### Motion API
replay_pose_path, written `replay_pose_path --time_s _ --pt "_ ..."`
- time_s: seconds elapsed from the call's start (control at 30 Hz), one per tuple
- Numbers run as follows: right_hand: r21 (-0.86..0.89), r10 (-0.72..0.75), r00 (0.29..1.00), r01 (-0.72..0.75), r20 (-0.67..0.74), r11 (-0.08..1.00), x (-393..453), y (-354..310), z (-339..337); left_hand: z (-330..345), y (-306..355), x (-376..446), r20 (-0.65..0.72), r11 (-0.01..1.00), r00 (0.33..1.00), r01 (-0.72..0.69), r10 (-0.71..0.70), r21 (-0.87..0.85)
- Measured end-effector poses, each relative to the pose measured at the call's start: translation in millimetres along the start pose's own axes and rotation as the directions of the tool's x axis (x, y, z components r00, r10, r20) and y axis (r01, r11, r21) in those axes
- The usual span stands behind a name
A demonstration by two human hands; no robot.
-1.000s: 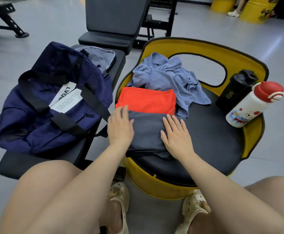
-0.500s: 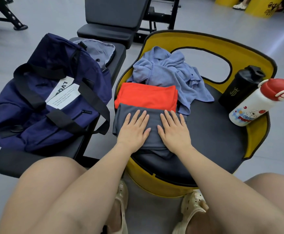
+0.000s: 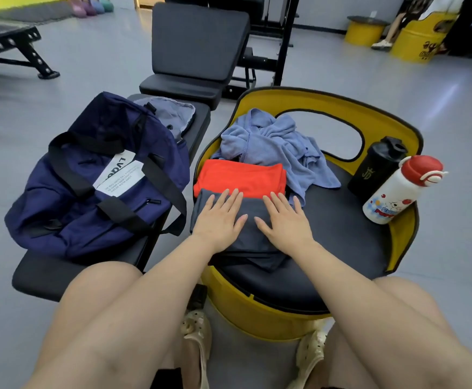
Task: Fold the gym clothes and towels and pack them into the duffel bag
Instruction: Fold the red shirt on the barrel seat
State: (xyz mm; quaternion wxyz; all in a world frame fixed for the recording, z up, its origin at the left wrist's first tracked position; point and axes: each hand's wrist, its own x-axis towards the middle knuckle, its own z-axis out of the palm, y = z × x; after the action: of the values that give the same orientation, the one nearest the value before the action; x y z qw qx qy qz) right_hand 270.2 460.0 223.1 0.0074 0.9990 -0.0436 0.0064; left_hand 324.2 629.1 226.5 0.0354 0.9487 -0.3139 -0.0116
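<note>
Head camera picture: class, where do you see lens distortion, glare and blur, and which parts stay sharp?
Head view: wide-angle bending curves the yellow seat back and stretches the legs at the bottom edge; a pale streak of glare lies on the grey floor; the far left bench frame smears softly; both hands, left hand and right hand, and the dark garment are sharp.

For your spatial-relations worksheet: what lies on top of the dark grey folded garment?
Both hands, left hand and right hand, rest flat on the dark grey garment. Whether its far edge overlaps the folded red garment cannot be told.
</note>
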Motion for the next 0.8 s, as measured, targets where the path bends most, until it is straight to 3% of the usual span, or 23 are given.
replay_pose_path --time_s 0.27,0.8 --pt "0.042 -0.062 0.989 0.068 -0.135 0.997 -9.7 -5.2 -85.5 -89.3 -29.8 -30.1 -0.184 0.996 0.982 0.061 -0.047 0.069" --pt "0.106 -0.196 0.906 0.252 -0.375 0.962 -10.9 -56.8 -237.0 -238.3 -70.2 -107.6 -0.38 0.957 0.892 0.285 -0.243 0.057"
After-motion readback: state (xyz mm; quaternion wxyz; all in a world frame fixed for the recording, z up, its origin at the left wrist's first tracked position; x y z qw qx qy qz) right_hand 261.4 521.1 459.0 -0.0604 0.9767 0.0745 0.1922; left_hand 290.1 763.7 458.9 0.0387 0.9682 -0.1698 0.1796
